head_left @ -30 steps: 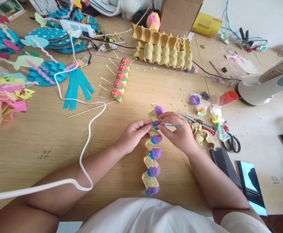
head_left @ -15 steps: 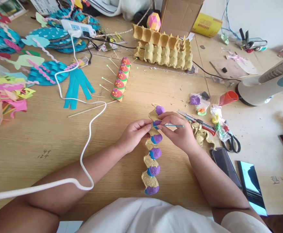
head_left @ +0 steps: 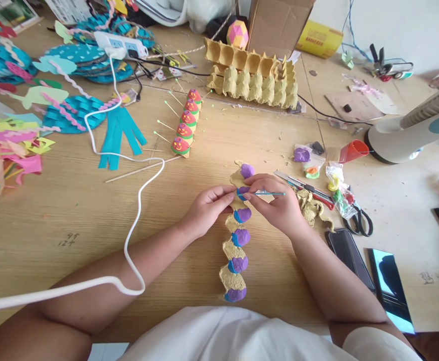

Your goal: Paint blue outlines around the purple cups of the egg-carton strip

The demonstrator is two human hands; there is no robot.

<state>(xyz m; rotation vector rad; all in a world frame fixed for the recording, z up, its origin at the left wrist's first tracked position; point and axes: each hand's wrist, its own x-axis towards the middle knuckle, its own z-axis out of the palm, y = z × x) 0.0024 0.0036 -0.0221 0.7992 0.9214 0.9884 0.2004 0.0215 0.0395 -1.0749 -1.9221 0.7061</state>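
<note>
A strip of egg carton (head_left: 233,275) lies lengthwise before me, its row of cups bearing purple and blue patches, apparently clay. My left hand (head_left: 208,208) is closed on the strip's left edge near the second cup from the far end, thumb on top and fingers partly hidden beneath. From the other side my right hand (head_left: 275,208) pinches a thin blue stick (head_left: 275,193), held nearly level. The stick's left end reaches the blue patch on that second cup; the exact contact is covered by fingertips.
A red and green caterpillar (head_left: 184,131) made from egg carton, with pins, stands beyond. A white cable (head_left: 139,210) crosses on the left. To the right lie a utility knife (head_left: 305,188), scissors (head_left: 362,223), clay bags (head_left: 335,176) and phones (head_left: 349,255). Egg cartons (head_left: 259,85) stand behind.
</note>
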